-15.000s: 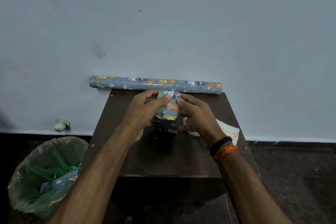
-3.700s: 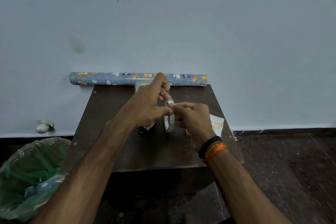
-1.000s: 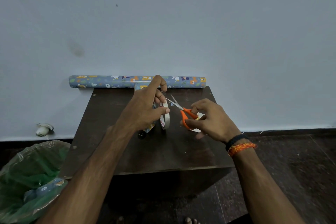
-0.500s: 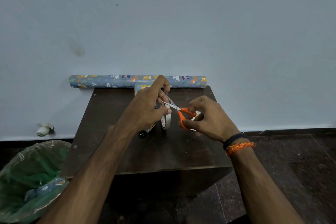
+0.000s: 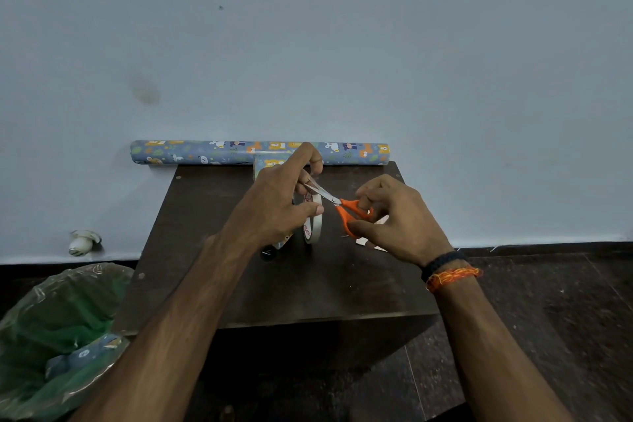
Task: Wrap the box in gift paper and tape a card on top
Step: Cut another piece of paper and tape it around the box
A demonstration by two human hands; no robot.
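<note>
Gripped items: right hand (image 5: 397, 216), fingers through the handles of small orange-handled steel scissors (image 5: 342, 207), blades angled up-left toward the other hand. Left hand (image 5: 277, 205), thumb and fingers pinching a ring-shaped roll of pale adhesive tape (image 5: 312, 223) held on edge over the table, a short length apparently drawn up between the fingers where the blade tips meet; the strip itself is too thin to make out.

Foreground, lower left: green plastic-lined waste bin (image 5: 51, 329) on the floor, holding scraps of printed paper.

Middle: dark brown wooden table (image 5: 308, 284). White paper card (image 5: 371, 245) lying flat on it under the right hand, mostly hidden, not yet attached.

Behind the left hand: small box covered in blue animal-print gift paper (image 5: 267, 163), standing on the table; only its top edge and a lower corner show.

Far edge: long roll of matching blue animal-print gift paper (image 5: 205, 151) against the pale blue wall (image 5: 308, 44).

Status, judged: box appears covered; whether all flaps are sealed cannot be told. Step in hand is cutting a tape piece. Outstanding: any remaining sealing, then placing and taping the card on top.
</note>
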